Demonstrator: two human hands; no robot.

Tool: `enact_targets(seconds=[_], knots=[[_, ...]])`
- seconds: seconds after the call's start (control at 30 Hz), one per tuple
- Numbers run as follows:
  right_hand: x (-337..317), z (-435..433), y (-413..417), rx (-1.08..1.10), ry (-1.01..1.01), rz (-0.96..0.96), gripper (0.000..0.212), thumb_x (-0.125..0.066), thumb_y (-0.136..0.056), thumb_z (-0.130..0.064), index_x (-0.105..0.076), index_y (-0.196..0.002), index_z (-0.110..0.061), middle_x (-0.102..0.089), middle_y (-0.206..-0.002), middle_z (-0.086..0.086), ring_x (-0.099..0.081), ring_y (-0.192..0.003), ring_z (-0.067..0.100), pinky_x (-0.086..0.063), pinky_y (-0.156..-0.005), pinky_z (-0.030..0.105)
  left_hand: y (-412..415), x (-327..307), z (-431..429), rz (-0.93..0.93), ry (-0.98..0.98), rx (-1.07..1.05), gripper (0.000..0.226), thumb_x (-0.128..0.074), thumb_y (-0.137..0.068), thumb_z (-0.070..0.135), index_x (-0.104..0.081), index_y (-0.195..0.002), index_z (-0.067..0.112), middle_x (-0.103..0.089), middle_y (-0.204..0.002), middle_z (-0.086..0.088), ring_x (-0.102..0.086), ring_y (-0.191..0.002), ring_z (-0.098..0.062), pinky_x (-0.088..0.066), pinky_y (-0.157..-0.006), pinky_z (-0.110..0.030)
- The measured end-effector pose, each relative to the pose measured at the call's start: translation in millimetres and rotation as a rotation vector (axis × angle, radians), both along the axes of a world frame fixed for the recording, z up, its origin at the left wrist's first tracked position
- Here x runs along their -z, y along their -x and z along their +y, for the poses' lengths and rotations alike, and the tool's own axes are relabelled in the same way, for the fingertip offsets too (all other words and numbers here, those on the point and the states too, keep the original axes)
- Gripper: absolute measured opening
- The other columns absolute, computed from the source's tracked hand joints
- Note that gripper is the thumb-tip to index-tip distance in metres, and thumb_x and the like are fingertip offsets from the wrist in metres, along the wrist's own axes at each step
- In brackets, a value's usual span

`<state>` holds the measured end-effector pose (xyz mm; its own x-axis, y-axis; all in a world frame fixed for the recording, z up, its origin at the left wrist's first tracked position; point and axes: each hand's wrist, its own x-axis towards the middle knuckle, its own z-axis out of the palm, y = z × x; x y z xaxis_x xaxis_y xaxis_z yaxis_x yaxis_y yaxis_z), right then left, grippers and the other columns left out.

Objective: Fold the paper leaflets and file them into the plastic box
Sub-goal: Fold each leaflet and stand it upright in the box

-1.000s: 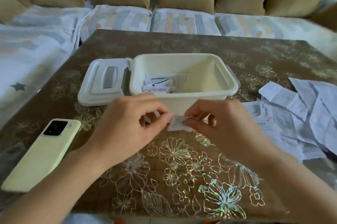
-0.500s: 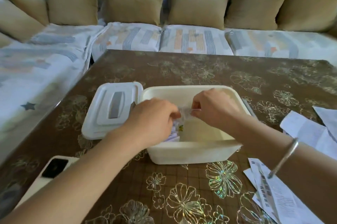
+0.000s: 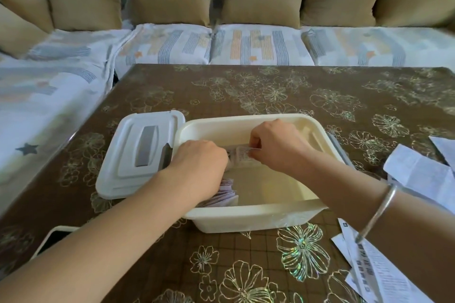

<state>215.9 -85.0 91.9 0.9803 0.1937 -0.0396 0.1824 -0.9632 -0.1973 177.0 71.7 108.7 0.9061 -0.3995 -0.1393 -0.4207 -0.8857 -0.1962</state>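
Observation:
A cream plastic box point(image 3: 248, 219) stands open in the middle of the table. Both hands are inside it. My right hand point(image 3: 278, 147) pinches a small folded leaflet point(image 3: 242, 156) by its top edge, above the box's left half. My left hand point(image 3: 199, 167) is curled at the leaflet's left end; its fingertips are hidden. Under the left hand, a stack of folded leaflets point(image 3: 225, 195) stands against the box's left wall. Unfolded leaflets point(image 3: 418, 177) lie in a loose pile on the table at the right.
The box's white lid point(image 3: 140, 155) lies flat on the table, touching the box's left side. A pale phone point(image 3: 53, 236) peeks out under my left forearm. More loose papers point(image 3: 369, 270) lie at the lower right. Beyond the table's far edge is a sofa with cushions.
Both hands carried the folded leaflet from in front of the box to inside it, and have lowered it toward the stack at the left wall. The view tilted up.

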Motion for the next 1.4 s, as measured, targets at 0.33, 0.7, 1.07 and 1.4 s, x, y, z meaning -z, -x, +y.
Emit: enact_targets(seconds=[0.33, 0.7, 1.07, 1.4], knots=[[-3, 15, -3, -0.073, 0.099, -0.046, 0.017, -0.064, -0.088, -0.021, -0.069, -0.104, -0.018, -0.068, -0.104, 0.007, -0.063, -0.096, 0.030, -0.042, -0.065, 0.028, -4, 1, -1, -0.011, 0.033, 0.031, 0.041, -0.052, -0.082, -0.001, -0.032, -0.056, 0.025, -0.035, -0.065, 0.003, -0.043, -0.070, -0.023, -0.038, -0.065, -0.030], [-3, 29, 2, 0.027, 0.130, -0.123, 0.021, -0.061, -0.085, -0.009, -0.068, -0.103, -0.015, -0.066, -0.104, 0.010, -0.063, -0.095, 0.031, -0.040, -0.062, 0.028, -4, 4, 3, 0.044, 0.061, 0.068, 0.040, -0.054, -0.086, 0.002, -0.033, -0.061, 0.024, -0.037, -0.065, 0.003, -0.036, -0.058, -0.014, -0.038, -0.066, -0.028], [2, 27, -1, -0.068, 0.102, -0.100, 0.018, -0.063, -0.086, -0.017, -0.069, -0.103, -0.016, -0.067, -0.104, 0.009, -0.063, -0.095, 0.031, -0.041, -0.065, 0.027, -3, 3, 5, 0.024, 0.018, 0.081, 0.019, -0.056, -0.087, 0.008, -0.067, -0.092, 0.022, -0.059, -0.099, -0.004, -0.046, -0.079, -0.020, -0.041, -0.075, -0.028], [4, 27, 6, -0.117, 0.177, -0.072, 0.019, -0.062, -0.086, -0.013, -0.069, -0.103, -0.017, -0.068, -0.103, 0.009, -0.064, -0.092, 0.031, -0.042, -0.063, 0.026, -6, 9, 8, -0.007, 0.012, 0.095, 0.023, -0.055, -0.091, 0.013, -0.070, -0.105, 0.023, -0.059, -0.104, -0.003, -0.050, -0.095, -0.022, -0.041, -0.079, -0.028]])
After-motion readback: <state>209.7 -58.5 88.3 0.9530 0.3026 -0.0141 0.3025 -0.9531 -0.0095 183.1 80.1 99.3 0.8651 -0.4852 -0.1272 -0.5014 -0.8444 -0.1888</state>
